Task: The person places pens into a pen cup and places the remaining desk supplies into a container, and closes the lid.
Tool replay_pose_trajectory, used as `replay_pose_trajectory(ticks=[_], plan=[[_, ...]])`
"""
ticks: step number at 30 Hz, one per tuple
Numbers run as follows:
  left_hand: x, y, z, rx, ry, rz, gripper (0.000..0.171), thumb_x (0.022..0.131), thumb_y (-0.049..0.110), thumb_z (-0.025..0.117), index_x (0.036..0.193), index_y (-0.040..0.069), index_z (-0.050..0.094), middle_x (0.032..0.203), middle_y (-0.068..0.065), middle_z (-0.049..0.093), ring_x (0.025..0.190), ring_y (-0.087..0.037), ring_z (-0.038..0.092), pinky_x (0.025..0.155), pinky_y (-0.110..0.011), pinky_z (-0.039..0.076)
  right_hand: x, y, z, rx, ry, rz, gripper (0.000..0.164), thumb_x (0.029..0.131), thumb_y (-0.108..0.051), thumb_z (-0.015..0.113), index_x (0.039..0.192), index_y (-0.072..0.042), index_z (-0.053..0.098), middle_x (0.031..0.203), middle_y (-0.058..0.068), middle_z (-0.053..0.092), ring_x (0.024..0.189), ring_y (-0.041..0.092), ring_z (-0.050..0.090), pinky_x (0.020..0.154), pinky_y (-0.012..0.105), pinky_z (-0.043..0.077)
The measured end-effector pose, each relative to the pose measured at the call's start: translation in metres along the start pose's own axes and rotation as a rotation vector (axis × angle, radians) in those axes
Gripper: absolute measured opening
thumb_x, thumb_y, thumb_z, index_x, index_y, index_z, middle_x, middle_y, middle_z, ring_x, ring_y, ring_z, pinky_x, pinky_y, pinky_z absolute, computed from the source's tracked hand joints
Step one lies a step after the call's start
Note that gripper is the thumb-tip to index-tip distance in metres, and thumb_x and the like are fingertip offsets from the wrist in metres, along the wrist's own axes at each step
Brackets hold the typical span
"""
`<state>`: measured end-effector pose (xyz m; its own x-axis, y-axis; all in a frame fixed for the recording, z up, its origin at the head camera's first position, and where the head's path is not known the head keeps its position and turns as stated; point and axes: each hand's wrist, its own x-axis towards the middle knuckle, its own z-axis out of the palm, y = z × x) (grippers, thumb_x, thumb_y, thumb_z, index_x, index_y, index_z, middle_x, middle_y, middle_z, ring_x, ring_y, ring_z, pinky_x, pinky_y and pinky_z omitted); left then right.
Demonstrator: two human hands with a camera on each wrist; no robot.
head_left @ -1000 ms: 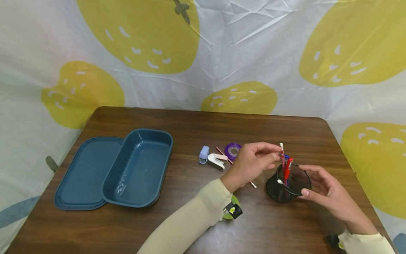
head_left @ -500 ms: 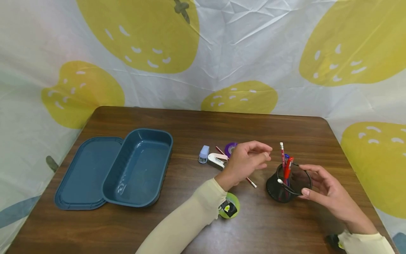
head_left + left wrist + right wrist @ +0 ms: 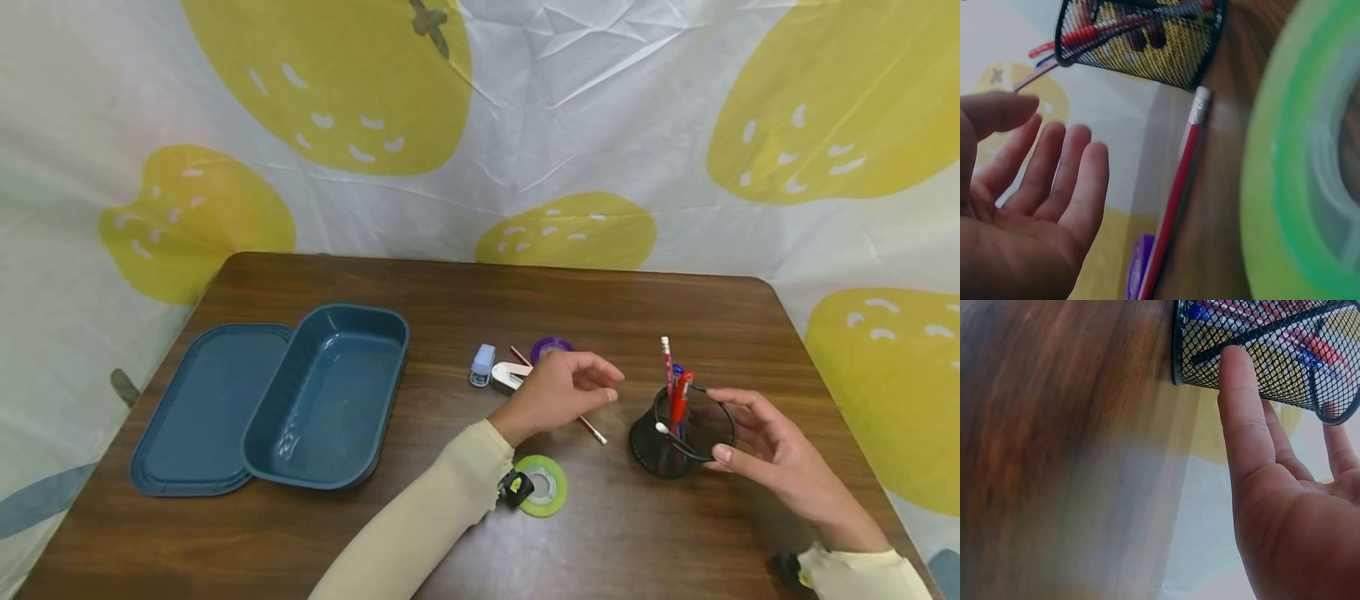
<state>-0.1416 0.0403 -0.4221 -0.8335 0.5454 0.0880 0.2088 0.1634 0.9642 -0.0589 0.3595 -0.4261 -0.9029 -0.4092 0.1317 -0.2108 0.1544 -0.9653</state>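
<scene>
I find the left hand (image 3: 562,390) relaxed, fingers loosely bent, over a loose pencil (image 3: 594,431) and apart from the cup. I note the right hand (image 3: 780,446) gripping the black mesh cup (image 3: 654,452), which holds a red pen (image 3: 681,398), on the bench's (image 3: 637,542) right side.

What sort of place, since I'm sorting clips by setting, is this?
Probably an indoor desk or craft spot, perhaps staged for filming: a wood-grain table in front of a creased fruit-print sheet, with stationery such as a mesh pencil cup. The wider room is out of view.
</scene>
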Motion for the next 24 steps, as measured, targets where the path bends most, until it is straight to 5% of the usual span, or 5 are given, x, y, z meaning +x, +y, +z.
replay_pose_trajectory(ticks=[9, 17, 24], plan=[[-0.001, -0.01, -0.001, 0.097, -0.242, -0.076, 0.035, 0.091, 0.006, 0.082, 0.125, 0.007, 0.073, 0.128, -0.009, 0.076, 0.107, -0.007, 0.074, 0.091, -0.015, 0.055, 0.001, 0.002, 0.001, 0.034, -0.016, -0.014, 0.066, 0.095, 0.026, 0.053, 0.155, 0.006, 0.034, 0.141, 0.01, 0.058, 0.12, 0.015, 0.069, 0.075, 0.046, 0.065], [-0.006, -0.011, -0.003, 0.173, -0.276, -0.1, 0.038, 0.088, 0.001, 0.084, 0.124, 0.006, 0.074, 0.129, -0.006, 0.076, 0.117, -0.017, 0.074, 0.093, -0.017, 0.056, 0.003, 0.003, 0.005, 0.08, -0.029, -0.042, 0.066, 0.093, 0.028, 0.051, 0.153, 0.007, 0.035, 0.141, 0.011, 0.059, 0.12, 0.017, 0.07, 0.074, 0.045, 0.066], [-0.006, -0.014, -0.002, 0.356, -0.274, -0.09, 0.034, 0.084, 0.001, 0.086, 0.116, 0.011, 0.077, 0.114, 0.0, 0.081, 0.105, -0.008, 0.074, 0.09, -0.014, 0.052, 0.003, 0.002, 0.003, 0.081, -0.032, -0.045, 0.066, 0.093, 0.028, 0.051, 0.153, 0.006, 0.035, 0.139, 0.011, 0.059, 0.118, 0.017, 0.07, 0.073, 0.044, 0.066]])
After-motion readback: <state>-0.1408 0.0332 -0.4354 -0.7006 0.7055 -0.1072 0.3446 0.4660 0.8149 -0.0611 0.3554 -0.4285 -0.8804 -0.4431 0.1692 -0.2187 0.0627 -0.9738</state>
